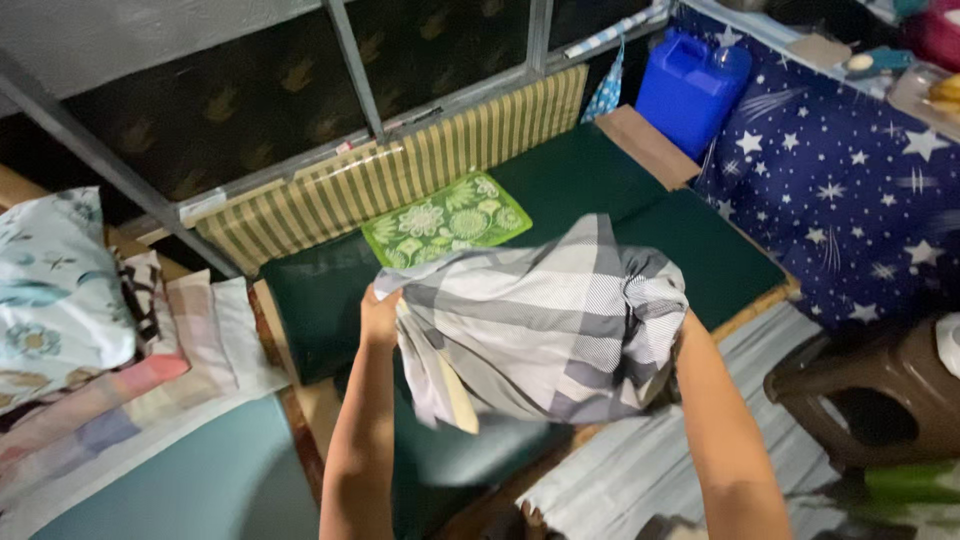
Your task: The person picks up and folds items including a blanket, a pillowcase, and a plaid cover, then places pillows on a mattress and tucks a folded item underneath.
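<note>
Head view | left hand (378,312) pinching corner of grey checked cloth (545,320), centre frame | right hand (678,320) buried in folds, grip unclear | held taut above green mattress (600,190), off the bedding.

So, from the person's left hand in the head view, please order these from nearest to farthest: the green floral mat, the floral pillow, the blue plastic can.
From the left hand, gripping the plaid cloth:
1. Green floral mat: just above the hand, on the dark green cushion.
2. Floral pillow: far left, on the stacked bedding.
3. Blue plastic can: upper right, against the star-patterned cloth.
</note>
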